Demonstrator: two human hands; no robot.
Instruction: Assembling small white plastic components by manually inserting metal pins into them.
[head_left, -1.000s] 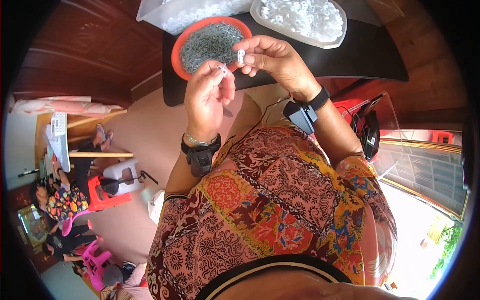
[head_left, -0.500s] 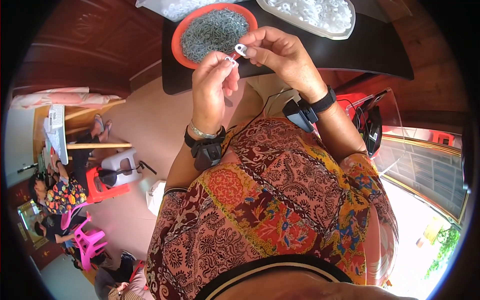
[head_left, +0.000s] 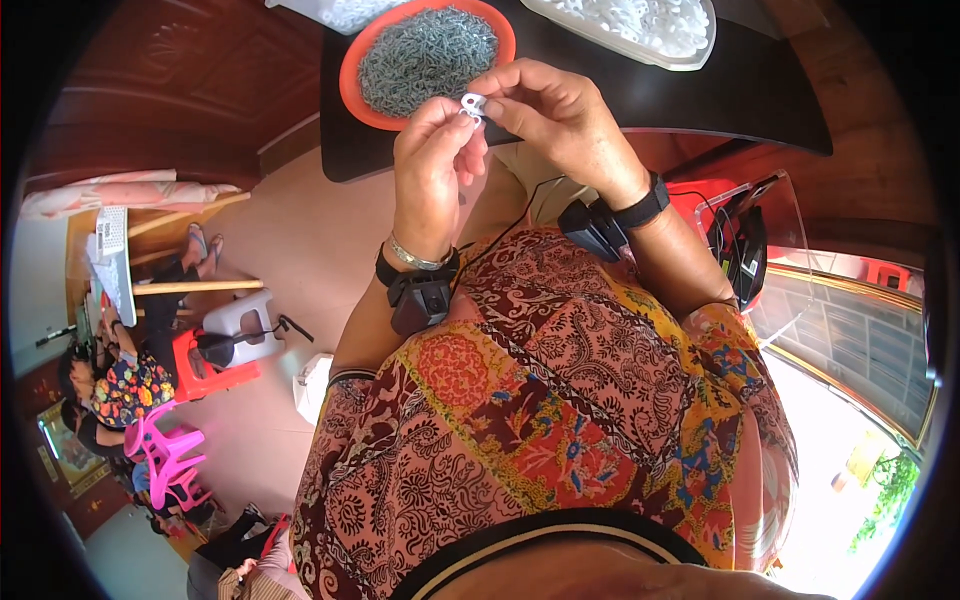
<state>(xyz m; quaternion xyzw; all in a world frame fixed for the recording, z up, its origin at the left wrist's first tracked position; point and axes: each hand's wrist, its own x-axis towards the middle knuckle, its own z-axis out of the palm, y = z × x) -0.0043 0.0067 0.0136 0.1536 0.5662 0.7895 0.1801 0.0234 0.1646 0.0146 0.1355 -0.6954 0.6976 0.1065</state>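
Note:
My left hand (head_left: pixel 428 165) pinches a small white plastic piece (head_left: pixel 470 117) between thumb and fingertips. My right hand (head_left: pixel 580 125) grips another small white plastic piece (head_left: pixel 471 101) with a round hole, held right at the left fingertips. The two pieces meet or overlap; whether they are joined I cannot tell. Just beyond the hands stands an orange-red bowl (head_left: pixel 350 85) heaped with small grey metal screws (head_left: pixel 425 60). A pale tray (head_left: pixel 688 64) full of white plastic pieces (head_left: pixel 645 25) lies farther to the right.
Everything stands on a dark table (head_left: pixel 750 95) with a rounded front edge. Another container of white pieces (head_left: pixel 350 12) is at the far left. A black cable (head_left: pixel 530 210) runs between my wrists. Pink stool (head_left: pixel 165 450) and people sit off to the left.
The white piece in my right hand has moved down and left against the one in my left hand. Both hands are now closer together.

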